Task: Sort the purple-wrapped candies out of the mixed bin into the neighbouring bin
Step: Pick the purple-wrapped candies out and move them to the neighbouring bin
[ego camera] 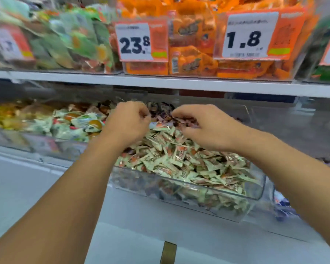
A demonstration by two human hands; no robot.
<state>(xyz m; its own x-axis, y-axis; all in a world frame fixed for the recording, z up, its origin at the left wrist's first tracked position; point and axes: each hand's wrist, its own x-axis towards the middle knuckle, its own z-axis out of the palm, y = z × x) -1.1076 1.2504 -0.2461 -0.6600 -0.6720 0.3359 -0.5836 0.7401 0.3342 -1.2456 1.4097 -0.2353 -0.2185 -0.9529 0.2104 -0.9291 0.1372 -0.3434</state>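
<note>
A clear mixed bin (198,187) on the lower shelf holds a heap of pale green-and-cream wrapped candies (171,161). Dark purple-wrapped candies (163,116) lie at its far end. Both my hands hover over that far end. My left hand (129,121) is curled into a loose fist, with a dark wrapper showing at its fingertips. My right hand (204,126) reaches in palm down, its fingers and thumb curled around dark purple candies on the pile. The neighbouring bin on the left (46,143) holds green-and-white packets (80,123).
A clear bin (297,126) stands to the right of the mixed one. The shelf above (160,82) carries bins of orange packets (194,60) and green packets (69,40), with price tags 23.8 (134,42) and 1.8 (244,39). White floor lies below.
</note>
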